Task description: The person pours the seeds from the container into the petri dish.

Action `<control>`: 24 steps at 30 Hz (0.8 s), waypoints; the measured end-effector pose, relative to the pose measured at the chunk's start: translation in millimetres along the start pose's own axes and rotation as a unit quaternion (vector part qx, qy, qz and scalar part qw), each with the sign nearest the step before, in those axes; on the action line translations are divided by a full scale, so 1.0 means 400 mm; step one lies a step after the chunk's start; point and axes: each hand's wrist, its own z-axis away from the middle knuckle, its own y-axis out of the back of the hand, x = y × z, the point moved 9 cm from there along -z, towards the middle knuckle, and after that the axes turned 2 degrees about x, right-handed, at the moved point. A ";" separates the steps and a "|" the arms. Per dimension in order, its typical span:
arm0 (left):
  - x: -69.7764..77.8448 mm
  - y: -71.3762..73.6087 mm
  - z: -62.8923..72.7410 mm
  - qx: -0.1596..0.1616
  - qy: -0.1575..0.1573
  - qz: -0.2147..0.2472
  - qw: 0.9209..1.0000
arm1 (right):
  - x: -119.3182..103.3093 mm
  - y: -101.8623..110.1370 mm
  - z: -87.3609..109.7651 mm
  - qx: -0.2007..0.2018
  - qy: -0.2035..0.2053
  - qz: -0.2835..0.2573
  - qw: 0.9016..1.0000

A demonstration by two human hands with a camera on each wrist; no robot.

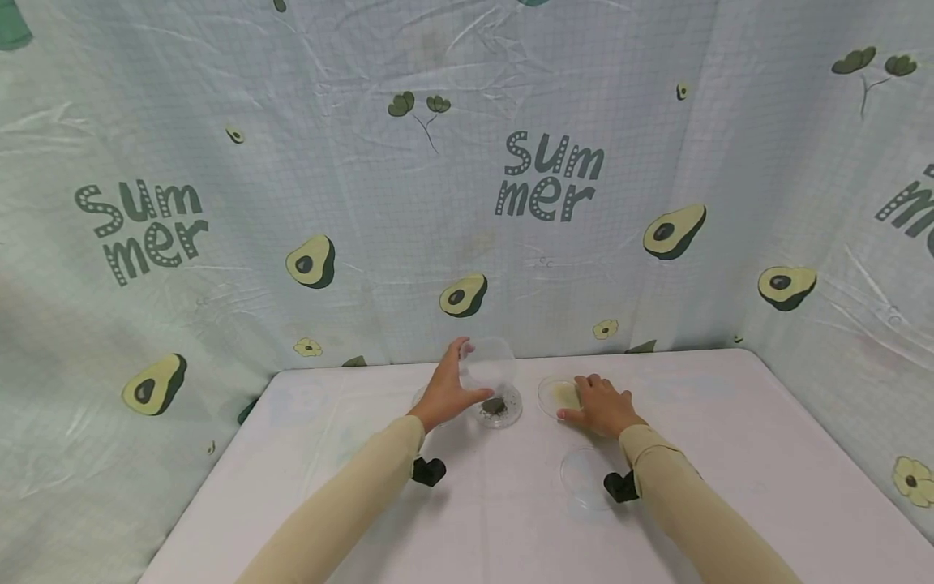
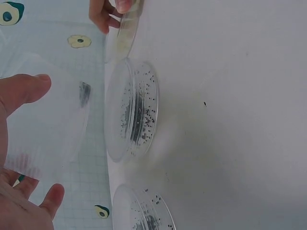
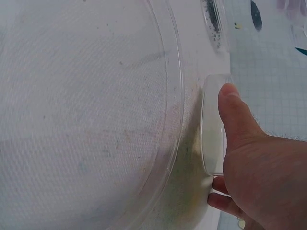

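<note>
My left hand [image 1: 443,395] holds a clear petri dish lid [image 1: 490,357] by its rim, tilted up off the table. Below the lid sits a clear petri dish [image 1: 511,415] with a heap of dark grains and scattered specks. A second speckled dish [image 2: 165,211] shows at the bottom of the left wrist view; in the head view my left hand mostly hides it. At the right, my right hand [image 1: 604,405] grips the side of a petri dish [image 1: 549,396] with pale yellowish contents, thumb on the near side and fingers behind. That dish stands on the table.
A clear, round dish or lid [image 1: 576,478] lies on the white table [image 1: 730,454] in front of my right hand, and looms large in the right wrist view. A printed curtain [image 1: 379,243] hangs just behind the table's back edge. One loose dark speck [image 2: 205,103] lies on the tabletop.
</note>
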 end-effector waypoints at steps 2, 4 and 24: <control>0.003 -0.004 -0.002 -0.002 -0.003 -0.004 1.000 | 0.003 -0.003 -0.003 0.000 -0.001 0.000 1.000; 0.005 -0.009 -0.003 -0.002 -0.008 -0.008 1.000 | 0.007 -0.006 -0.005 -0.001 -0.002 -0.002 1.000; 0.044 -0.052 -0.029 0.004 -0.043 -0.049 0.998 | 0.008 -0.005 -0.004 -0.004 -0.008 -0.001 1.000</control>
